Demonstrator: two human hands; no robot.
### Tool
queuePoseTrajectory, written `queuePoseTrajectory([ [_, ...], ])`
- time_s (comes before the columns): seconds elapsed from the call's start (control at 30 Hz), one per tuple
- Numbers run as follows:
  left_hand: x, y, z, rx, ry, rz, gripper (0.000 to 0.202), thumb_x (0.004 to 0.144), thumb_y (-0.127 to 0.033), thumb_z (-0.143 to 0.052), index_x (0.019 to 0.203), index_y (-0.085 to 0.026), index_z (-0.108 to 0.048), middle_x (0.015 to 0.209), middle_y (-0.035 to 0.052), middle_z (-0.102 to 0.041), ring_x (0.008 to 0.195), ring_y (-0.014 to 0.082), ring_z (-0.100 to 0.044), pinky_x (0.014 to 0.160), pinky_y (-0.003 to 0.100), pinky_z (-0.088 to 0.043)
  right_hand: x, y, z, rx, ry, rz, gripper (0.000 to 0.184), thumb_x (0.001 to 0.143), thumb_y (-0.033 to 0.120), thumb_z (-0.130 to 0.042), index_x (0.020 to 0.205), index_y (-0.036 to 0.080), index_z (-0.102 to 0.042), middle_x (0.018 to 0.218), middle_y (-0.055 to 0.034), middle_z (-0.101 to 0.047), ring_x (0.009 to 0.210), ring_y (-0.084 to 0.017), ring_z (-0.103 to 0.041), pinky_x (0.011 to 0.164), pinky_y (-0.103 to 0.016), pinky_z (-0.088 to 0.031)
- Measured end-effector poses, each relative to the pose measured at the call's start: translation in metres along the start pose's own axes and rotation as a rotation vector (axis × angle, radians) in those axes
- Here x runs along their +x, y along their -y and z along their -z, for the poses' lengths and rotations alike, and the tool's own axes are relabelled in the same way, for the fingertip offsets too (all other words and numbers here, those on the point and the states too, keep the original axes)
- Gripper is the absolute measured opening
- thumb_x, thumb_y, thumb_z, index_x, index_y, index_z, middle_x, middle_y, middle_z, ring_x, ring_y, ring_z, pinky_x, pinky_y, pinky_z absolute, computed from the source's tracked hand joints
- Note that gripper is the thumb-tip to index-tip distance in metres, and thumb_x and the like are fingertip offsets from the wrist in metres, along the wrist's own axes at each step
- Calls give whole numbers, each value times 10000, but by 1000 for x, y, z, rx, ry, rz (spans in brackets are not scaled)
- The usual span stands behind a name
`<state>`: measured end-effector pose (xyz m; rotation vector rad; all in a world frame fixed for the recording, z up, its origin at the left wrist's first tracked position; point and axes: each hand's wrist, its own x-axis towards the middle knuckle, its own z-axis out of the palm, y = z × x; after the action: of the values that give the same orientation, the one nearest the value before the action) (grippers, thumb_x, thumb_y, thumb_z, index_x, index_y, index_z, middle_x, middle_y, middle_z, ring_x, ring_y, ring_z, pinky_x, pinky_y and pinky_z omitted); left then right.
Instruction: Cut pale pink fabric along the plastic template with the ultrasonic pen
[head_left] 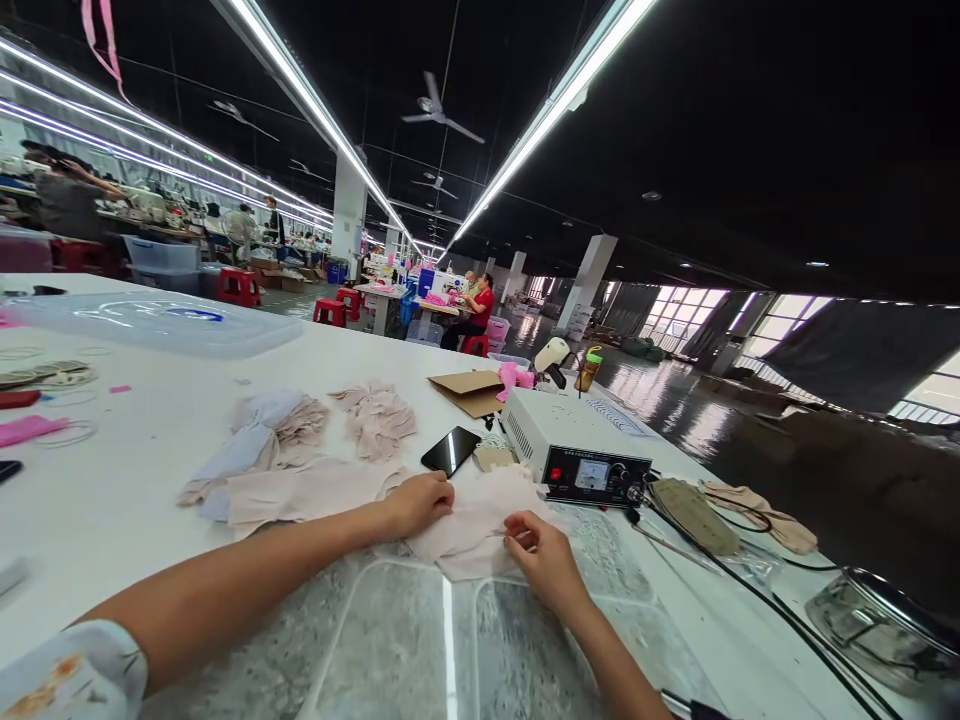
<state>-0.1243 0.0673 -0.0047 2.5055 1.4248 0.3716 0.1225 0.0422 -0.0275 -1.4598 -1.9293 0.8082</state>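
A pale pink fabric piece [480, 515] lies on the white table [112, 500] over a clear plastic sheet [390, 630]. My left hand [416, 503] is curled, pressing down on the fabric's left edge. My right hand [541, 556] pinches the fabric's right side between thumb and fingers. A black phone [450, 450] lies just beyond my left hand. A white box with a dial meter [574, 450] stands right behind the fabric.
Piles of pale fabric pieces [289, 450] lie to the left, a cardboard piece [469, 390] further back. Cables [750, 590], a beige pad [694, 515] and a metal bowl [885, 625] sit at right. A clear plastic lid [157, 322] is far left. Other people work at distant tables.
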Motion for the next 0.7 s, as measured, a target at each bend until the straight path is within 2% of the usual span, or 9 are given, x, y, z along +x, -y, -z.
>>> queuePoseTrajectory([
  [0.2, 5, 5, 4, -20, 23, -5, 289, 975, -313, -578, 1214, -152, -572, 1209, 96, -588, 1018, 225, -619, 860, 417, -545, 1, 0, -2, -89, -17, 64, 322, 914, 378, -583, 1176, 190, -584, 1189, -78, -609, 987, -204, -625, 833, -414, -543],
  [0.43, 4, 6, 5, -38, 17, -15, 290, 974, -312, -579, 1216, -151, -570, 1208, 97, -588, 1017, 224, -619, 859, 418, -545, 2, -1, -9, -142, -95, 166, 310, 917, 377, -580, 1164, 189, -589, 1167, -75, -616, 960, -194, -630, 811, -399, -550],
  [0.6, 6, 9, 9, -84, 30, 5, 296, 972, -317, -582, 1214, -147, -572, 1205, 93, -589, 1018, 231, -619, 857, 419, -546, -1, 3, -7, -272, -121, 222, 294, 920, 377, -575, 1144, 187, -596, 1137, -69, -626, 931, -183, -634, 795, -386, -552],
  [0.7, 7, 7, 14, -108, 30, 23, 295, 972, -317, -582, 1213, -146, -572, 1204, 93, -589, 1018, 231, -619, 857, 419, -546, -2, 12, -12, -373, -189, 280, 297, 915, 378, -582, 1142, 186, -596, 1153, -72, -620, 973, -198, -625, 833, -412, -539],
])
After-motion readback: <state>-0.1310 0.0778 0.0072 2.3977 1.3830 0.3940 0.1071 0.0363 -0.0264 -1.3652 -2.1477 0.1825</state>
